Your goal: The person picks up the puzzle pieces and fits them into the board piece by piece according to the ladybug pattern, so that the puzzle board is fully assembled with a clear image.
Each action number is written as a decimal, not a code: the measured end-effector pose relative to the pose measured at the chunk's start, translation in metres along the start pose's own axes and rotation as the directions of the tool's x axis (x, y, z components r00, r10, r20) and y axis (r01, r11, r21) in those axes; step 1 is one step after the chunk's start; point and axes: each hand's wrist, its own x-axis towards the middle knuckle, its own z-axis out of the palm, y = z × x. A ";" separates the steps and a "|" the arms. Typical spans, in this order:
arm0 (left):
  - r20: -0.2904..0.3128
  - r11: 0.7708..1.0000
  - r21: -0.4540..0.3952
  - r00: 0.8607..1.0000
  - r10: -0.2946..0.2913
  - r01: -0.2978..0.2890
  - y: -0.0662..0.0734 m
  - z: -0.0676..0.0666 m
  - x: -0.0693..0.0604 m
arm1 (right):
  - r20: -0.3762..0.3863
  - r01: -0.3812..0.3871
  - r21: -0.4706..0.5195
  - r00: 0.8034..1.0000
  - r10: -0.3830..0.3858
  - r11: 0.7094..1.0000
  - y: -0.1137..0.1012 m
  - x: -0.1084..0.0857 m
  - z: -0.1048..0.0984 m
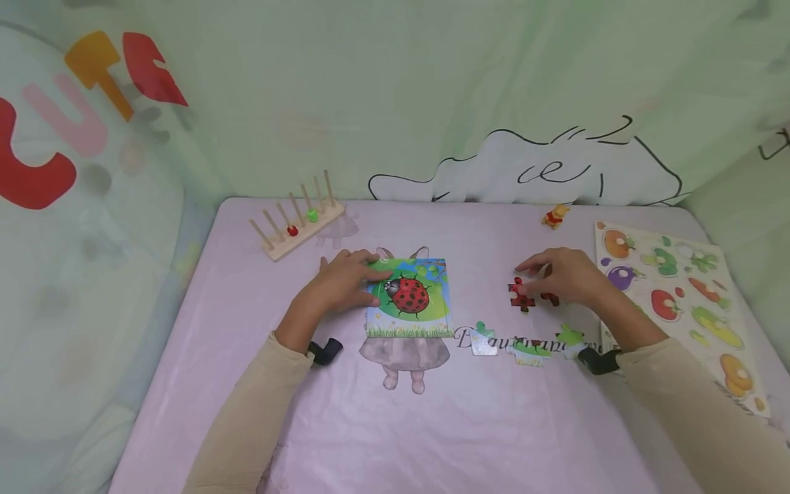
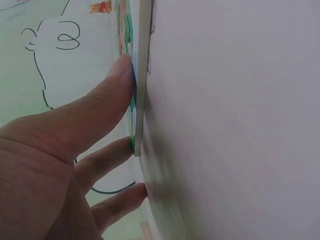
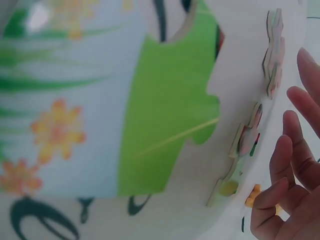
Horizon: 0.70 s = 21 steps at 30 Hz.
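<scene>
A square ladybug puzzle (image 1: 410,297) lies on the table in the head view. My left hand (image 1: 348,278) rests on its left side, fingers spread. In the left wrist view, the thumb (image 2: 117,75) touches the puzzle's edge (image 2: 141,90). My right hand (image 1: 564,274) hovers over loose pieces, its fingers loosely bent. A red puzzle piece (image 1: 522,296) lies below its fingertips, and another, partly hidden, is under the palm. In the right wrist view, the right fingers (image 3: 292,142) hold nothing, apart from the nearby pieces (image 3: 245,140). A green and pale blue piece (image 3: 165,115) looms close to that camera.
Loose pieces (image 1: 529,353) lie nearer the front edge, between the puzzle and the right wrist. A wooden peg rack (image 1: 302,230) with red and green beads stands back left. A small bear figure (image 1: 555,217) and a vegetable board (image 1: 654,264) are at the right.
</scene>
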 end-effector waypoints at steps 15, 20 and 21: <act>0.008 1.000 0.004 1.000 0.006 -0.006 -0.001 -0.001 0.003 | -0.003 0.006 -0.004 1.000 -0.006 1.000 0.012 0.004 0.007; 0.015 1.000 -0.001 1.000 0.002 -0.002 -0.001 -0.002 0.003 | -0.002 0.003 -0.002 1.000 -0.003 1.000 0.013 0.005 0.008; 0.016 1.000 -0.002 1.000 0.002 -0.002 -0.001 -0.002 0.003 | 0.000 0.001 -0.001 1.000 -0.001 1.000 0.013 0.006 0.008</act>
